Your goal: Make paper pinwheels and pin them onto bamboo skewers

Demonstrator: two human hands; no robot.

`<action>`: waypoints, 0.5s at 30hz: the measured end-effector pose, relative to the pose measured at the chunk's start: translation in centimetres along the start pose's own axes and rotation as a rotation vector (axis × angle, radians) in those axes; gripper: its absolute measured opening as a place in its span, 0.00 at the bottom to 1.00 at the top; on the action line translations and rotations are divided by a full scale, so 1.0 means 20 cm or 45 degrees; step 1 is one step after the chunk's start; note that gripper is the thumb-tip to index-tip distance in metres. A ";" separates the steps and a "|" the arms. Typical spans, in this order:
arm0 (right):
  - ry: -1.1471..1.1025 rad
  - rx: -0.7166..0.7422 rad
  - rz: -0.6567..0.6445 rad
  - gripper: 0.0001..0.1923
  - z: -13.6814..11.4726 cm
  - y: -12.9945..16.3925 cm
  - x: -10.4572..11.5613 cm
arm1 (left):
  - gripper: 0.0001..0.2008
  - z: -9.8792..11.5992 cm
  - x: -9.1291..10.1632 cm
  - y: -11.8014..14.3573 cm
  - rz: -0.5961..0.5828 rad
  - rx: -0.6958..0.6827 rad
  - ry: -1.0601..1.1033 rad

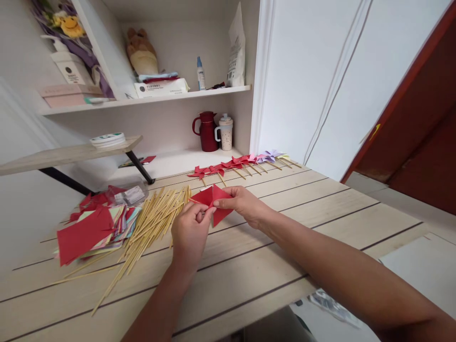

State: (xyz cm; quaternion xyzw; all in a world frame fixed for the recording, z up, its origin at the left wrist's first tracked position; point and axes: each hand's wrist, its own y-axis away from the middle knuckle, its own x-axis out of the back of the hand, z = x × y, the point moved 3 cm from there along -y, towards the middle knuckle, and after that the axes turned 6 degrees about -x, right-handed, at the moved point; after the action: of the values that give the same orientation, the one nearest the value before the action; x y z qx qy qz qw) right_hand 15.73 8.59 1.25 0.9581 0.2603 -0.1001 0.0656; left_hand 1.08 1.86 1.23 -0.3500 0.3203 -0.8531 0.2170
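Far left, at 9 o'clock from the hands: loose stack of paper squares (93,230) on the table (320,204), red sheets on top, pastel ones showing beneath. A clear plastic packet (130,193) lies just behind the stack, at its 1 o'clock.

Next right: spread of thin wooden sticks (149,223), fanned from 7 o'clock to 1 o'clock, touching the stack's right edge; a few strays trail toward the table's near edge.

Centre: left hand (190,232) raised just above the table, fingers pinched together on the lower left part of a folded red paper piece (214,203). Right hand (242,203) at 2 o'clock from the left one, thumb and forefinger clamped on the same piece near its middle. The paper is held between both hands, clear of the table top, its points splayed out. Whether a stick is attached, cannot tell.

Beyond the hands, at 12 to 1 o'clock: row of finished paper pinwheels (235,165) on sticks along the table's far edge, red ones to the left, pink, lilac and pale yellow to the right.

Behind that row, in the shelf recess: dark red jug (207,131) with a speckled lidded mug (225,132) just beside it at 3 o'clock
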 end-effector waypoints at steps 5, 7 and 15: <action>0.009 0.008 -0.007 0.16 0.01 0.00 0.00 | 0.11 0.00 0.00 0.00 -0.032 0.033 -0.029; 0.006 0.025 -0.036 0.18 0.01 0.00 0.00 | 0.10 0.00 0.00 0.00 -0.047 0.053 -0.039; 0.033 0.040 0.010 0.17 0.04 -0.02 0.00 | 0.08 0.01 0.00 -0.01 -0.088 0.076 -0.099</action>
State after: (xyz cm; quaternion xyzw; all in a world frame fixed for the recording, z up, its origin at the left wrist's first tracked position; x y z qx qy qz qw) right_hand 15.37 8.76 0.54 0.9612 0.2557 -0.0917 0.0475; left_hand 1.16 1.89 1.47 -0.3869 0.2738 -0.8551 0.2101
